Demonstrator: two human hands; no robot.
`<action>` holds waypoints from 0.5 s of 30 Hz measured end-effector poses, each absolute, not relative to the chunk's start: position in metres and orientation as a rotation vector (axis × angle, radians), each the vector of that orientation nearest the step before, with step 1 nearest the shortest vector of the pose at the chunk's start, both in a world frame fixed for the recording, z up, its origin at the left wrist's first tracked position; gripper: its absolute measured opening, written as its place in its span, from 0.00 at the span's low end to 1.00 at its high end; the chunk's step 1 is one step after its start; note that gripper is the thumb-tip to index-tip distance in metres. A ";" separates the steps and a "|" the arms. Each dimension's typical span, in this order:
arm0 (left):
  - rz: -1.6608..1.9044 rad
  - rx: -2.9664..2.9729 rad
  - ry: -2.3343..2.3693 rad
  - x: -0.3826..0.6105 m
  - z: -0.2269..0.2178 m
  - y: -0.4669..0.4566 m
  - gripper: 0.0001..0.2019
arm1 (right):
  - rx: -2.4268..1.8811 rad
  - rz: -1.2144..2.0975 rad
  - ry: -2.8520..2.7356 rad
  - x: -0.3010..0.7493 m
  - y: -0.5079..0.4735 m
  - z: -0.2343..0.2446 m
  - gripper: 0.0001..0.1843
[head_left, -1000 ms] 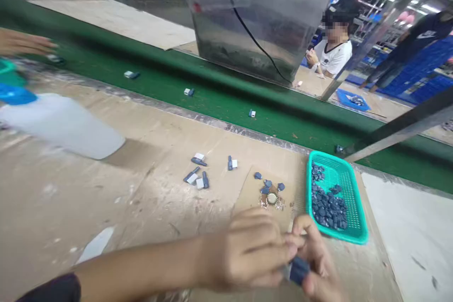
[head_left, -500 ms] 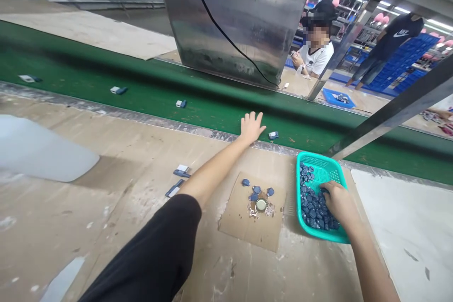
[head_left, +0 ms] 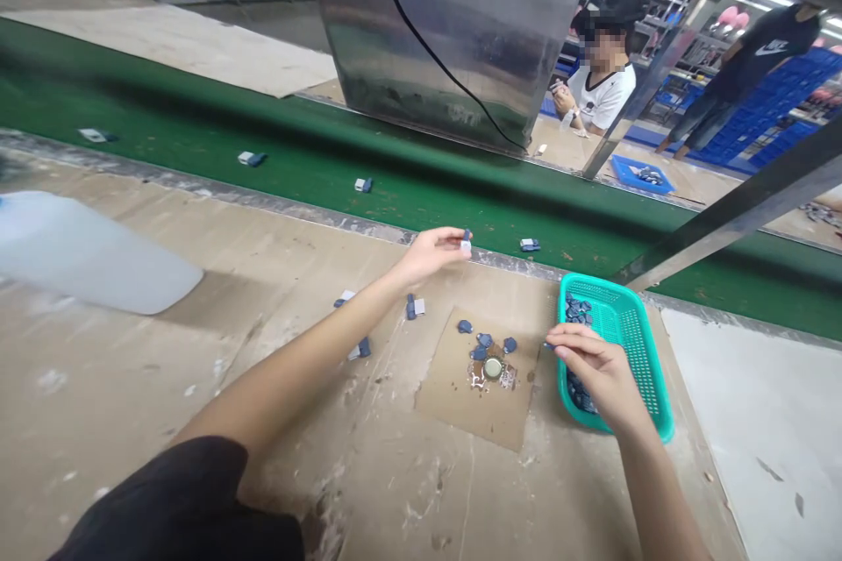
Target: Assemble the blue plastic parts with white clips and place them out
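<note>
My left hand [head_left: 431, 254] is above the table's far edge, next to the green conveyor belt [head_left: 395, 184]. Its fingertips pinch a small blue-and-white part [head_left: 466, 241]. My right hand [head_left: 592, 364] is over the teal plastic basket [head_left: 648, 359], pinching a small dark blue piece [head_left: 548, 344]. The basket holds many similar blue pieces, partly hidden by that hand. On a cardboard sheet [head_left: 474, 403] between my hands lie several blue pieces and a bottle cap [head_left: 493, 367] in a sticky smear.
Several blue-and-white parts lie on the belt and table. A white plastic jug [head_left: 85, 254] lies at left. A steel hopper [head_left: 447, 35] hangs above the belt, with a metal bar [head_left: 724, 219] at right. Beyond sit a co-worker [head_left: 602, 79] and a blue tray [head_left: 641, 175].
My left hand has moved from the belt's edge back over the table, now pinching a part. My right hand has lifted out of the basket with a piece.
</note>
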State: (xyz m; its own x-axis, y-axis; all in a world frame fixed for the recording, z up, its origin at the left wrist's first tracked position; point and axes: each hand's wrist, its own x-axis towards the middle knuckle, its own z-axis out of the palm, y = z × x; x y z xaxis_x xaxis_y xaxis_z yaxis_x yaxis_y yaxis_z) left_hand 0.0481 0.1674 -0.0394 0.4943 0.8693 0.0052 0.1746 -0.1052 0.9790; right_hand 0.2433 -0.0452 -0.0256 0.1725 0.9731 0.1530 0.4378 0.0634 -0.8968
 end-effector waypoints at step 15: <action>0.718 1.829 0.722 0.008 -0.031 0.053 0.12 | -1.519 0.651 -1.514 0.182 -0.042 -0.048 0.08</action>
